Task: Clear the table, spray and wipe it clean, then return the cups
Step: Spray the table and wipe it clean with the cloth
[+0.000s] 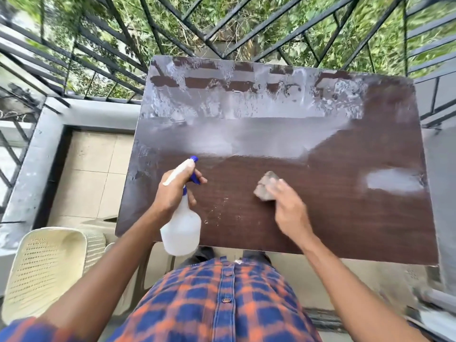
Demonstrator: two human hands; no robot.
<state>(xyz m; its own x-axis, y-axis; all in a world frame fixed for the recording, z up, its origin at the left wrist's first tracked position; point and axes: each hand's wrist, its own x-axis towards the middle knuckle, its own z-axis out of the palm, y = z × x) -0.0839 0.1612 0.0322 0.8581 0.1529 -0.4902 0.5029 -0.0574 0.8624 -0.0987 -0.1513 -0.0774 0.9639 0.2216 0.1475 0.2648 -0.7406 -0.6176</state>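
The table (pixel 345 193) is a dark brown wood-look top with no cups on it, and the far half is covered in a greyish wet film with streaks and droplets. There's one more pale wet patch near the right edge, and a few small specks in the dry near part.

The left hand (pixel 172 193) is wrapped around the neck of a white spray bottle (pixel 181 230) with a blue nozzle – fingers closed on the trigger area, nozzle pointing out over the table's middle, bottle body hanging over the near edge. The right hand (pixel 288 206) is pressing a small grey cloth (pixel 266 186) flat onto the tabletop, fingers spread over it rather than curled, so it's held down more than gripped. That hand is a bit blurred.

Going outward – a checked blue-and-orange shirt (pixel 222 304) fills the bottom, a cream perforated plastic chair (pixel 44 267) stands at the left by the table's near corner, and a black metal railing (pixel 98 45) runs behind the table with green plants past it.
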